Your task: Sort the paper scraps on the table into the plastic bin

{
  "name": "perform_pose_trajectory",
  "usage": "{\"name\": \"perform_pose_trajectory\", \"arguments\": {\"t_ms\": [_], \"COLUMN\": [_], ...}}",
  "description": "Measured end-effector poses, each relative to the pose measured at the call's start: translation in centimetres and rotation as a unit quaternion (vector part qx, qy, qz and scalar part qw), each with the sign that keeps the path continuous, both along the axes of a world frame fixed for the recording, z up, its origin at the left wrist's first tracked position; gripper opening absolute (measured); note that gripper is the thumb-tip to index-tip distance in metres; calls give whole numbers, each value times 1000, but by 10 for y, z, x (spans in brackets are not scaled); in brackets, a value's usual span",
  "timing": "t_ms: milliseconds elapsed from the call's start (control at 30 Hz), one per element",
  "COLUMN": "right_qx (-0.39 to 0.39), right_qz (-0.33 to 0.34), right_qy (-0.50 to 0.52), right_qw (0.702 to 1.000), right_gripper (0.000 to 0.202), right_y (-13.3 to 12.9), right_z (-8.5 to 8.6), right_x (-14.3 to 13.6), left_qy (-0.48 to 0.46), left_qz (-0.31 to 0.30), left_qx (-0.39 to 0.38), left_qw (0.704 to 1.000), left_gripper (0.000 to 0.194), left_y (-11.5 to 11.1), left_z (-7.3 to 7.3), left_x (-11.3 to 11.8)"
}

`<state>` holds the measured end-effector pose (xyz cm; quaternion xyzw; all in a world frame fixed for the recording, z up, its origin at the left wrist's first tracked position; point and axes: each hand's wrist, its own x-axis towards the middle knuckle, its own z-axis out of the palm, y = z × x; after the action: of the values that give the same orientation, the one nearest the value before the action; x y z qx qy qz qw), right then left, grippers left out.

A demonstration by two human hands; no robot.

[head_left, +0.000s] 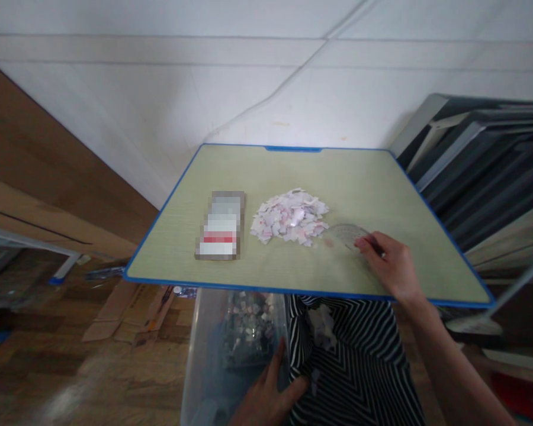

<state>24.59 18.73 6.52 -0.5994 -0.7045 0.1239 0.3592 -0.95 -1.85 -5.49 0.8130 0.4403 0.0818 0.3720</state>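
Nearest the camera, low in my view, is my left hand [269, 402], its index finger along the side of the clear bin [194, 361] and its thumb over the striped bag [364, 361]. Those fingers stand wide apart, with nothing I can see between them. A light, steady touch suits them there, since soft cloth could sag under a push. Small clutter [249, 322] lies in the bin, and pale scraps [322, 325] lie in the bag.

Farther up, my right hand [395, 263] reaches over the table [359, 177], its fingers closed in a narrow pinch on the near edge of a thin, see-through piece [349, 235]. I cannot tell quite what it is. It sits just beside the right side of the paper heap [288, 219]; whether they touch is unclear. For control I would favour a gentle pinch, a loose wrist and a low, flat angle, because a bent edge could spring. Slow, short strokes are wiser too: such light bits scatter easily, and the table's blue rim looks too low to stop them.

Left of the heap, well clear of the right hand, lies a blurred phone-like slab [222, 225]. Beyond stands the pale wall [115, 89].
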Motion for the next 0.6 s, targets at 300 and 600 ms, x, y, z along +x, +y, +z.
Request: {"name": "perform_pose_trajectory", "arguments": {"t_ms": [300,600], "right_qx": [3,-4], "right_qz": [50,101], "right_qy": [-24,-31], "right_qw": [998,994], "right_gripper": [28,27], "right_y": [-18,-32], "right_z": [-3,-5], "right_x": [-20,-43], "left_qy": [8,1], "left_qz": [0,16], "left_qx": [-3,-25], "left_qw": [1000,1000], "left_gripper": [70,67], "left_y": [4,3], "left_z": [5,13], "left_x": [0,2]}}
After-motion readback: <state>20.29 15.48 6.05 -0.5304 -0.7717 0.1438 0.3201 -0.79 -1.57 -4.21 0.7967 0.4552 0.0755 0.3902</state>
